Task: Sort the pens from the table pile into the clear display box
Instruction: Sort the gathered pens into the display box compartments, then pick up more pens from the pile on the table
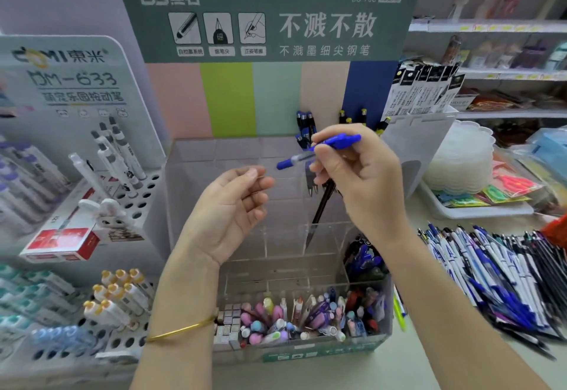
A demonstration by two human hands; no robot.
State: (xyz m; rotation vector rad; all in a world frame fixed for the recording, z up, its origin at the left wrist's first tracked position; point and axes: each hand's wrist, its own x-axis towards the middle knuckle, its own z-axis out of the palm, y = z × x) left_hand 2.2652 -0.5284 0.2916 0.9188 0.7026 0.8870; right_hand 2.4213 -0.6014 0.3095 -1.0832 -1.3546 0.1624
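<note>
Above the box's rear cells, the right hand (362,181) pinches a blue pen (319,150) between thumb and curled fingertips, gripping it near mid-barrel. At 8 o'clock from it, the left hand (230,214) lies palm up with fingers loosely bent and holds nothing. Its fingertips are just short of the pen's lower end. The pen is in the air, touching no wall of the box (276,267) and not yet in any cell.

Its long axis runs from 8 o'clock to 2 o'clock, nearly flat, a little higher at the 2 o'clock end. The clip end points to 2 o'clock and the stubby blue end to 8 o'clock, toward the left hand. Which end carries the nib cannot be told.

The pen likely has to swing upright before it goes in, and the grip is only a fingertip pinch. It could slip in the turn and drop into a wrong cell.

A black pen (320,208) slants down from under the right hand toward 7 o'clock. Whether the hand holds it or it leans in a cell cannot be told. If held, it may slide loose while the fingers work.

Standing pens (305,125) at 11 o'clock sit just behind the fingers, and a careless sweep may knock them. The clear dividers are hard to see, so the pen's end may catch one.

At 4 o'clock the pile (497,270) lies beside the box with many pens in it.
</note>
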